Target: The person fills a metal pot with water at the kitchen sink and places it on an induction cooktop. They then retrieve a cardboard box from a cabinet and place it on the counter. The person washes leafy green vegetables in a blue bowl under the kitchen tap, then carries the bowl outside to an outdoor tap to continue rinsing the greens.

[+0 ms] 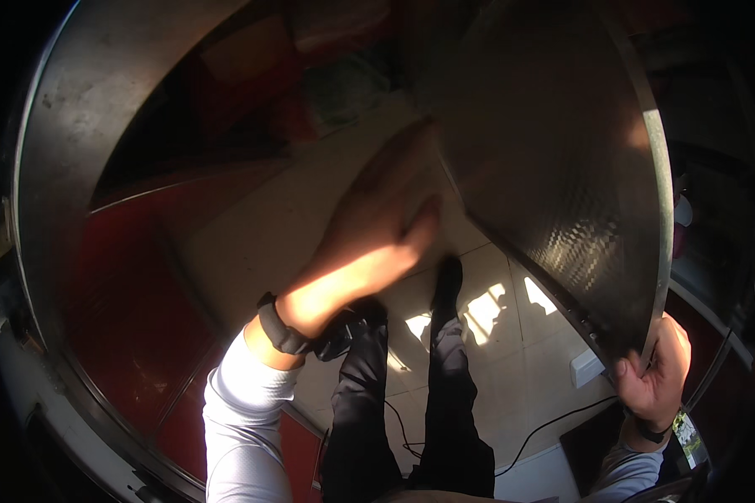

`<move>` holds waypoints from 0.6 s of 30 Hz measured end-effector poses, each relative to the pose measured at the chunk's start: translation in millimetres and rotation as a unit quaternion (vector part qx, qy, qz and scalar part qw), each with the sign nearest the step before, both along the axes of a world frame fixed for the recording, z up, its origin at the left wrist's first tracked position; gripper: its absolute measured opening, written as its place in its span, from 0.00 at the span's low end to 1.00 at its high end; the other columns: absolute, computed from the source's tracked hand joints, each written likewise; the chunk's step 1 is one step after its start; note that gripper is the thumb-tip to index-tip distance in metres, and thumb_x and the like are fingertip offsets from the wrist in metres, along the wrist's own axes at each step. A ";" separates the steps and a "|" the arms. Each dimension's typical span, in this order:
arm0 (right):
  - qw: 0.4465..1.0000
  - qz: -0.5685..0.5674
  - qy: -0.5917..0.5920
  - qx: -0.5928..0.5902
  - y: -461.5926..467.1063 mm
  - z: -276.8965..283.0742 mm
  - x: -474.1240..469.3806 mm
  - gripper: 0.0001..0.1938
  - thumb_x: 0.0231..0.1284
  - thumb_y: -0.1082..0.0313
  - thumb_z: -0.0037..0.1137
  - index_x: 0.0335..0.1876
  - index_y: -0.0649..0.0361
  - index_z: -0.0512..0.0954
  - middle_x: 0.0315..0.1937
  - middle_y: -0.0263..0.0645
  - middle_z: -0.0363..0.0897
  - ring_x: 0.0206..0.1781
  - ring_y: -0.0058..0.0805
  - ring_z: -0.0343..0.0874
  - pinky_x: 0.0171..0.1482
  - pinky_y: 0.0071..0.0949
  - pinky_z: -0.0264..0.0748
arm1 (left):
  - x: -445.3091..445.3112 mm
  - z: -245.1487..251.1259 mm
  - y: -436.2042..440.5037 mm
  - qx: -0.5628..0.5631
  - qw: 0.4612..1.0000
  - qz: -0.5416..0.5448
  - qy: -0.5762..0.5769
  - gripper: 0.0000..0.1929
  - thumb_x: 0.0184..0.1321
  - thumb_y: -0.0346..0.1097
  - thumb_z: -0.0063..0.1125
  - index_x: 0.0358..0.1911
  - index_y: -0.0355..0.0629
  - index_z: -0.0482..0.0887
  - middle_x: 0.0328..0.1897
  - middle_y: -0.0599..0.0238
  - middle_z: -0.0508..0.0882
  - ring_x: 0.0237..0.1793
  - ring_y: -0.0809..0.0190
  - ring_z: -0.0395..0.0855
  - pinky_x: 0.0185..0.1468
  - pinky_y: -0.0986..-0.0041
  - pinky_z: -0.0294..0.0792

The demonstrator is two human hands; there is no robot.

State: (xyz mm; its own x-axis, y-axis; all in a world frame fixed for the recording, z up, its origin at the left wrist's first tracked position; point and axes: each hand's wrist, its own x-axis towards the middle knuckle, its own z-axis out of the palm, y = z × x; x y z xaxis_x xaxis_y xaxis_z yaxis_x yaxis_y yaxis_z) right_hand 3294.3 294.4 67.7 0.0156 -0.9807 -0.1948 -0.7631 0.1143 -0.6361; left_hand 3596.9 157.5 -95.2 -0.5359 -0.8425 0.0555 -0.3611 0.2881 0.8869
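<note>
My right hand point(659, 371) grips the lower right corner of a large dark metal panel point(560, 151), thumb on the near face. The panel stands tilted in front of me, with a pale rim along its right edge and a finely patterned patch catching light. My left hand point(374, 223) is stretched forward, thumb apart from the fingers, and holds nothing that I can see. Its blurred fingertips are beside the panel's left edge; whether they touch it, I cannot tell. A dark band point(283, 327) circles the left wrist.
A curved steel counter edge point(56, 126) runs along the left, above red cabinet fronts point(132, 314). My shoes and legs are on a tiled floor point(516, 371). A black cable point(541, 427) crosses it near a white box-shaped item point(585, 368). Dark clutter lies at the back.
</note>
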 end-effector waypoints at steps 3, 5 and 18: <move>0.998 0.026 -0.047 -0.032 0.7 -1.9 -3.5 0.14 0.42 0.66 0.65 0.22 0.59 0.67 0.21 0.37 0.68 0.22 0.36 0.67 0.28 0.29 0.63 | 57.1 -19.9 -77.7 -0.109 0.963 0.197 -0.149 0.22 0.71 0.40 0.54 0.64 0.36 0.76 0.59 0.46 0.83 0.58 0.46 0.82 0.60 0.58 0.74; 1.000 -0.015 -0.024 -0.003 0.6 -2.9 -5.0 0.13 0.43 0.66 0.65 0.23 0.60 0.69 0.22 0.37 0.69 0.23 0.36 0.68 0.29 0.30 0.64 | 91.3 -29.9 -144.9 -0.215 0.893 0.201 -0.340 0.18 0.71 0.43 0.54 0.55 0.38 0.81 0.52 0.49 0.85 0.52 0.47 0.84 0.55 0.58 0.75; 0.999 -0.008 -0.030 0.016 10.5 -3.7 -9.6 0.11 0.37 0.70 0.66 0.29 0.63 0.77 0.25 0.41 0.74 0.28 0.41 0.74 0.34 0.33 0.72 | 108.8 -55.9 -147.7 -0.372 0.794 0.170 -0.450 0.14 0.63 0.35 0.56 0.50 0.41 0.84 0.47 0.48 0.86 0.48 0.45 0.85 0.55 0.58 0.76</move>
State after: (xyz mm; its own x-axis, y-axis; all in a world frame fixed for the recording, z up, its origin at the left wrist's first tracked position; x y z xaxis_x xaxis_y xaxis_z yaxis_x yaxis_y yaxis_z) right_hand 3284.7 304.8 64.0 0.0126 -0.9741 -0.2256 -0.7217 0.1473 -0.6764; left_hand 3705.8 9.9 -151.1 -0.3897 -0.8603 0.3287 -0.9209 0.3624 -0.1433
